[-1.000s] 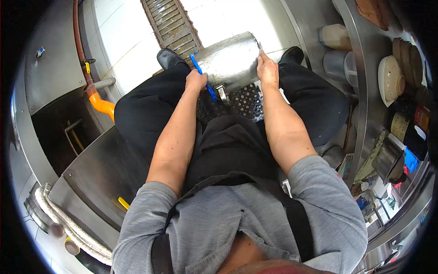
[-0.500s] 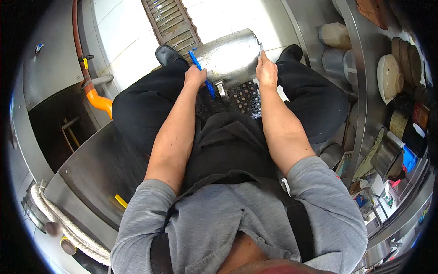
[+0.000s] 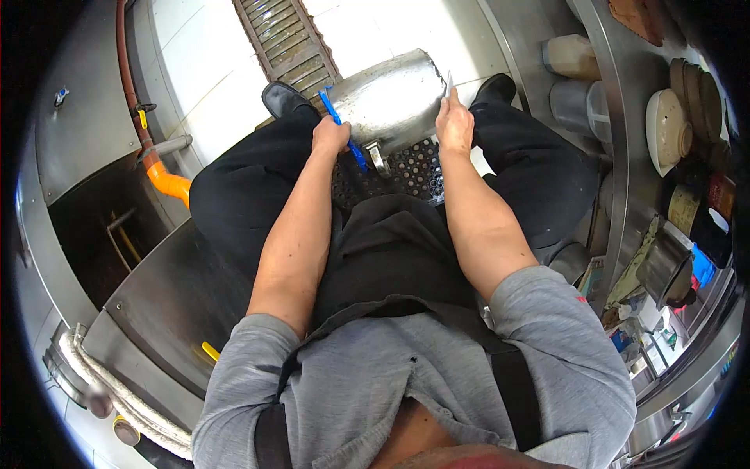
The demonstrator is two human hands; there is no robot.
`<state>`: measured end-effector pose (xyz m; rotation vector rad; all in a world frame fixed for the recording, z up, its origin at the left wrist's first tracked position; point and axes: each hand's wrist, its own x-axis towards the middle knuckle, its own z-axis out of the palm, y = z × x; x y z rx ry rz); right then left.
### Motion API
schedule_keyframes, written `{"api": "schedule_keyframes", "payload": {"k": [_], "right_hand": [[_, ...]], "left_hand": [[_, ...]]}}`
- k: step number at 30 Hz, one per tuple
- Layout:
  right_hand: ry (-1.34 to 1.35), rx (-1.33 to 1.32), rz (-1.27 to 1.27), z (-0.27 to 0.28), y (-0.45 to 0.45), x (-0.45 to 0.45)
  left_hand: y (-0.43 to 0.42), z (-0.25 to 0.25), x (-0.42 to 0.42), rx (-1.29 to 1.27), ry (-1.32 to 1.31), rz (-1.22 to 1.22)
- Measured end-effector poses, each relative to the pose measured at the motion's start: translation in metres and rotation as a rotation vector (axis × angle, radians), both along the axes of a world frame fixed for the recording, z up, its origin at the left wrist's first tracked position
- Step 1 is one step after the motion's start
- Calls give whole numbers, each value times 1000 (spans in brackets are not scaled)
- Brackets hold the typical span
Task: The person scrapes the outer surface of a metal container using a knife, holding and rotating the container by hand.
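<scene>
A dented metal cylinder [image 3: 394, 94], like a pot on its side, lies between my feet with a metal bracket or handle [image 3: 376, 156] at its near side. My left hand [image 3: 331, 136] is closed around a long blue strip [image 3: 328, 103] at the cylinder's left end; its kind is unclear. By the right end, my right hand [image 3: 455, 125] is closed on a thin grey blade-like piece [image 3: 449, 81] that points away from me. Whether the blade touches the cylinder I cannot tell.
A black perforated mat [image 3: 402, 168] lies under the cylinder's near side. Beyond is a slatted floor drain [image 3: 285, 35]. A steel shelf [image 3: 617, 156] with bowls and containers stands right. On the left are steel cabinets [image 3: 94, 102] and an orange pipe [image 3: 168, 181].
My right hand and the grey piece have turned slightly, so more of the piece shows. The left hand and blue strip have shifted a little left. The cylinder is nearly unmoved.
</scene>
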<state>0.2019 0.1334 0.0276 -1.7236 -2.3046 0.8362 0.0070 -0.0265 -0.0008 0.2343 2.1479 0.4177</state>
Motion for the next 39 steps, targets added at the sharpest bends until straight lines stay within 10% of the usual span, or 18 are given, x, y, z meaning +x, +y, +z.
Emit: {"api": "schedule_keyframes", "payload": {"k": [39], "right_hand": [[-69, 54, 70, -9, -20, 1]], "left_hand": [[3, 19, 2, 9, -28, 37]]}}
